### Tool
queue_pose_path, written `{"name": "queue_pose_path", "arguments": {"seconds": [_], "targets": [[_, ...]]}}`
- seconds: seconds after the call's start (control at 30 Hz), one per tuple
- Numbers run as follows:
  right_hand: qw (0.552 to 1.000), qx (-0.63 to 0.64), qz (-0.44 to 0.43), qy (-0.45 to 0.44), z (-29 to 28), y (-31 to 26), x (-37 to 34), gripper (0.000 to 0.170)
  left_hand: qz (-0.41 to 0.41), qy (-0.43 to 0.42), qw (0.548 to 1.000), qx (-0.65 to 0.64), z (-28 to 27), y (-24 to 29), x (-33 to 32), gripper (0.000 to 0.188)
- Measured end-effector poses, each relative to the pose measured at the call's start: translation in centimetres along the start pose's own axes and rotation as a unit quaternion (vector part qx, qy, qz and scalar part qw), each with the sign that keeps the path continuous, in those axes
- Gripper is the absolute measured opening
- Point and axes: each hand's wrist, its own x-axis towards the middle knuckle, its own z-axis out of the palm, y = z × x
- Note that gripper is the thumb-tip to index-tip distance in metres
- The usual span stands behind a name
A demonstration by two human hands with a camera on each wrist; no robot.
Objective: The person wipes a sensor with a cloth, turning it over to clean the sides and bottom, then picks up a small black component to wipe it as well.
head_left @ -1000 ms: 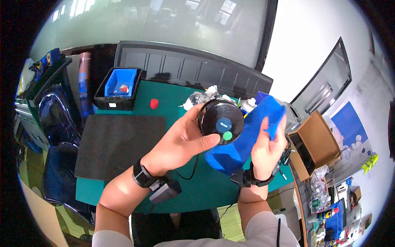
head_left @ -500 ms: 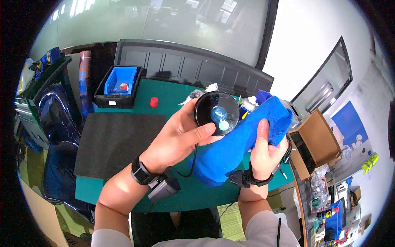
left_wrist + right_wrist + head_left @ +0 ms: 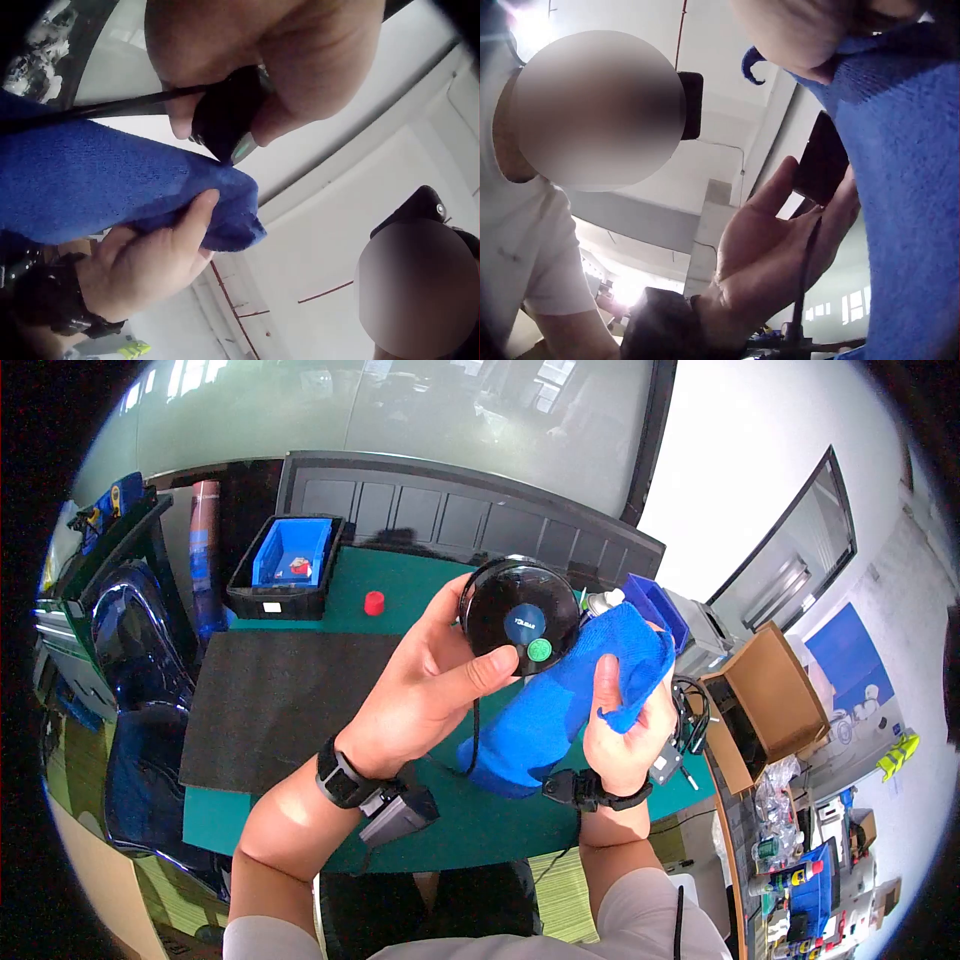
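In the head view, the left hand (image 3: 415, 695) grips a round, glossy black device (image 3: 515, 600) by its edge, thumb on the face near a green sticker (image 3: 539, 650) and a blue round label (image 3: 524, 624). A black cable (image 3: 475, 735) hangs down from it. The right hand (image 3: 632, 725) pinches a blue cloth (image 3: 545, 710) between thumb and fingers, just right of the device; the cloth droops down to the left. From the left wrist view, the cloth (image 3: 127, 180) lies close under the device (image 3: 229, 112). The right fingers behind the cloth are partly hidden.
On the green table (image 3: 400, 575) are a dark mat (image 3: 290, 705), a red cap (image 3: 374, 603) and a black bin (image 3: 275, 603) holding a blue tray (image 3: 292, 550). Behind the cloth stand a spray can (image 3: 604, 602) and a blue box (image 3: 655, 608). An open cardboard box (image 3: 770, 700) is at the right.
The device has risen slightly with the left hand, its face now showing the label clearly. Since one second ago the cloth has spread down and left; the right hand has lately shifted a little left.
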Motion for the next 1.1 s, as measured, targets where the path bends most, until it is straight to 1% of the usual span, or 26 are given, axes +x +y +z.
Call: {"name": "queue_pose_path", "arguments": {"seconds": [0.03, 0.07, 0.13, 0.17, 0.23, 0.33, 0.4, 0.47, 0.5, 0.57, 0.63, 0.67, 0.73, 0.77, 0.8, 0.83, 0.9, 0.93, 1.0, 1.03, 1.1], "targets": [[0.999, 0.029, 0.038, -0.003, 0.0, 0.2, -0.3, 0.016, 0.0, 0.0, 1.0, 0.0, 0.1, 0.1, 0.0, 0.068], [0.999, 0.029, 0.038, -0.003, 0.0, 0.3, -0.6, 0.016, 0.013, -0.001, 1.0, -0.004, 0.2, 0.2, 0.0, 0.065], [0.991, 0.072, 0.11, 0.002, -0.2, 0.4, -1.1, 0.019, 0.025, -0.002, 1.0, -0.008, 0.2, 0.2, 0.0, 0.062], [0.991, 0.072, 0.11, 0.001, -0.3, 0.2, -1.2, 0.019, 0.03, 0.0, 1.0, -0.004, 0.1, 0.1, 0.0, 0.062], [0.984, 0.106, 0.142, -0.017, -0.5, -0.3, -1.3, 0.021, 0.035, 0.001, 0.999, 0.0, 0.1, 0.1, -0.1, 0.062], [0.984, 0.119, 0.132, -0.024, -0.1, -0.6, -1.1, 0.024, 0.032, 0.007, 0.999, 0.004, 0.3, 0.3, -0.2, 0.062], [0.984, 0.125, 0.123, -0.023, 0.1, -0.3, -1.2, 0.026, -0.003, 0.005, 0.998, -0.065, 0.4, 0.4, -0.3, 0.061], [0.984, 0.132, 0.114, -0.022, 0.1, 0.0, -1.4, 0.028, -0.006, 0.008, 0.999, -0.051, 0.4, 0.1, -0.3, 0.064], [0.984, 0.125, 0.128, -0.024, -0.1, 0.0, -1.6, 0.03, -0.008, 0.01, 0.999, -0.038, 0.4, 0.0, -0.3, 0.067], [0.983, 0.118, 0.141, -0.027, -0.3, 0.3, -1.9, 0.032, 0.002, 0.007, 1.0, -0.021, 0.3, -0.2, -0.2, 0.067], [0.963, 0.216, 0.159, -0.005, -0.4, 0.8, -2.1, 0.04, 0.012, 0.005, 1.0, -0.004, 0.3, -0.4, -0.2, 0.066], [0.963, 0.216, 0.16, -0.005, -0.5, 0.8, -2.2, 0.04, 0.021, 0.008, 1.0, 0.003, 0.2, -0.5, -0.1, 0.065], [0.915, 0.347, 0.204, 0.007, -0.4, 0.3, -1.9, 0.048, 0.029, 0.012, 0.999, 0.01, 0.3, -0.7, -0.1, 0.065], [0.901, 0.373, 0.219, 0.005, -0.4, -0.1, -1.5, 0.052, 0.035, 0.023, 0.999, 0.012, 0.3, -0.7, -0.1, 0.064], [0.901, 0.373, 0.22, 0.006, -0.4, -0.4, -1.0, 0.052, 0.042, 0.034, 0.998, 0.015, 0.3, -0.7, -0.1, 0.063], [0.895, 0.383, 0.227, -0.013, -0.4, -0.5, -0.5, 0.058, 0.042, 0.033, 0.998, 0.015, 0.3, -0.6, -0.1, 0.063], [0.882, 0.403, 0.239, -0.051, -0.4, -0.7, 0.0, 0.073, 0.014, 0.034, 0.998, -0.046, 0.4, -0.2, -0.1, 0.058], [0.881, 0.404, 0.239, -0.052, -0.4, -0.6, -0.1, 0.073, 0.014, 0.034, 0.998, -0.046, 0.4, -0.2, -0.1, 0.058], [0.8, 0.523, 0.292, -0.034, -0.4, -0.4, -0.4, 0.078, -0.003, 0.049, 0.998, -0.036, 0.4, -0.1, -0.2, 0.055], [0.8, 0.523, 0.292, -0.035, -0.3, -0.1, -0.5, 0.078, -0.003, 0.05, 0.998, -0.036, 0.5, -0.2, -0.2, 0.055], [0.879, 0.422, 0.215, -0.059, 0.0, 0.4, -0.7, 0.058, 0.027, 0.031, 0.998, -0.049, 0.6, -0.7, -0.1, 0.054]]}}
